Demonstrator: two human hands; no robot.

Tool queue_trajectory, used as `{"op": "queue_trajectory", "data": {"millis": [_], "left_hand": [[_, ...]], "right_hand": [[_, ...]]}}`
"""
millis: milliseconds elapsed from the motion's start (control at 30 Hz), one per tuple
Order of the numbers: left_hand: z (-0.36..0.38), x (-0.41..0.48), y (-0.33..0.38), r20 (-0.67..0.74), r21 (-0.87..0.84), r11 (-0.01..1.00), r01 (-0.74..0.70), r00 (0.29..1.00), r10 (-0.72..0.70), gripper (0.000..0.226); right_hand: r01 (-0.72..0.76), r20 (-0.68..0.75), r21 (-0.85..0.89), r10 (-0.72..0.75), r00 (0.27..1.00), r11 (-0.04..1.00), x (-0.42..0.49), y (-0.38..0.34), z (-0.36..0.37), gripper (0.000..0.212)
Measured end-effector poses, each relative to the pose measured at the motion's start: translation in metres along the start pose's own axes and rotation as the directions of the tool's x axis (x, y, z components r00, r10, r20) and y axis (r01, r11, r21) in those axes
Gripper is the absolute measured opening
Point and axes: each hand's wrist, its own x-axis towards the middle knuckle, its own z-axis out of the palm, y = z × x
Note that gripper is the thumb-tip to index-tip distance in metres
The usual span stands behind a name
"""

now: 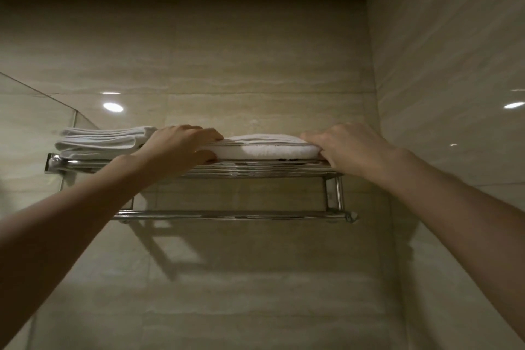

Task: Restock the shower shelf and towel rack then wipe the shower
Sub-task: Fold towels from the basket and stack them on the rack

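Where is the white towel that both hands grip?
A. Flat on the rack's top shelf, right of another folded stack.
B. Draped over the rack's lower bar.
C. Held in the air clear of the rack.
A: the towel lies on the top shelf, the left hand and right hand gripping its ends, the other stack to its left.

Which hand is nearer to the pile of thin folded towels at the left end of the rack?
Left. The left hand grips the thick towel right beside that pile; the right hand holds the thick towel's far end.
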Motion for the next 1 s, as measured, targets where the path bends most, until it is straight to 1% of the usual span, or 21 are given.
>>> {"op": "queue_trajectory", "data": {"millis": [133,200,267,333,367,433,500,533,600,633,667,700,767,800,833,900,1000], "left_hand": [[-0.004,-0.002,-0.003,-0.015,-0.018,1.0,-0.003,1.0,0.003,0.041],[-0.004,-0.004,-0.002,-0.01,0.002,1.0,-0.008,1.0,0.008,0.043],[-0.003,-0.008,-0.002,-0.018,0.028,1.0,-0.01,1.0,0.011,0.042],[-0.002,-0.014,-0.002,-0.031,0.041,0.999,0.009,1.0,-0.008,0.04],[0.0,-0.018,-0.002,-0.033,0.03,0.999,0.021,0.999,-0.02,0.04],[0.006,-0.028,0.003,-0.057,-0.03,0.998,0.062,0.996,-0.064,0.043],[0.015,-0.042,0.014,-0.12,-0.082,0.992,0.098,0.987,-0.108,0.047],[0.021,-0.052,0.022,-0.153,-0.093,0.991,0.094,0.982,-0.107,0.048],[0.034,-0.082,0.043,-0.217,-0.128,0.991,0.035,0.974,-0.062,0.048],[0.042,-0.1,0.053,-0.23,-0.145,0.989,-0.002,0.973,-0.032,0.046],[0.051,-0.12,0.063,-0.203,-0.157,0.987,-0.026,0.979,-0.007,0.045],[0.058,-0.142,0.072,-0.135,-0.171,0.985,-0.027,0.991,0.004,0.044],[0.071,-0.187,0.087,0.074,-0.227,0.973,0.038,0.997,-0.022,0.043],[0.076,-0.211,0.094,0.187,-0.268,0.959,0.095,0.981,-0.045,0.043],[0.08,-0.235,0.101,0.306,-0.3,0.939,0.166,0.95,-0.07,0.043],[0.086,-0.286,0.113,0.529,-0.296,0.907,0.299,0.842,-0.105,0.047],[0.094,-0.376,0.131,0.747,-0.235,0.866,0.442,0.652,-0.13,0.05]], "right_hand": [[-0.007,0.018,0.05,0.006,1.0,0.999,-0.003,0.008,0.01,0.055],[-0.034,0.024,0.111,0.031,0.999,0.993,-0.007,0.007,0.008,0.048],[-0.073,0.069,0.171,0.062,0.996,0.983,-0.011,0.004,0.002,0.041],[-0.099,0.092,0.203,0.082,0.992,0.974,-0.016,0.001,-0.005,0.041],[-0.113,0.079,0.216,0.098,0.992,0.97,-0.019,-0.001,-0.008,0.041],[-0.135,0.041,0.227,0.129,0.991,0.965,-0.025,-0.006,-0.014,0.038],[-0.117,-0.025,0.245,0.127,0.992,0.963,-0.036,-0.014,-0.015,0.034],[-0.09,-0.095,0.277,0.12,0.988,0.957,-0.043,-0.02,-0.015,0.031],[-0.03,-0.238,0.334,0.115,0.964,0.942,-0.06,-0.04,-0.015,0.021],[-0.001,-0.279,0.344,0.103,0.955,0.939,-0.07,-0.053,-0.015,0.018],[0.032,-0.281,0.351,0.072,0.957,0.936,-0.08,-0.067,-0.013,0.017],[0.064,-0.247,0.36,0.029,0.968,0.931,-0.091,-0.082,-0.01,0.017],[0.084,-0.08,0.403,-0.056,0.995,0.912,-0.113,-0.116,-0.002,0.02],[0.07,0.024,0.435,-0.089,0.996,0.898,-0.126,-0.133,0.004,0.022],[0.045,0.124,0.471,-0.117,0.985,0.881,-0.14,-0.152,0.009,0.024],[-0.022,0.299,0.549,-0.171,0.939,0.836,-0.173,-0.192,0.019,0.025],[-0.087,0.474,0.62,-0.284,0.833,0.78,-0.234,-0.256,0.03,0.029]]}}
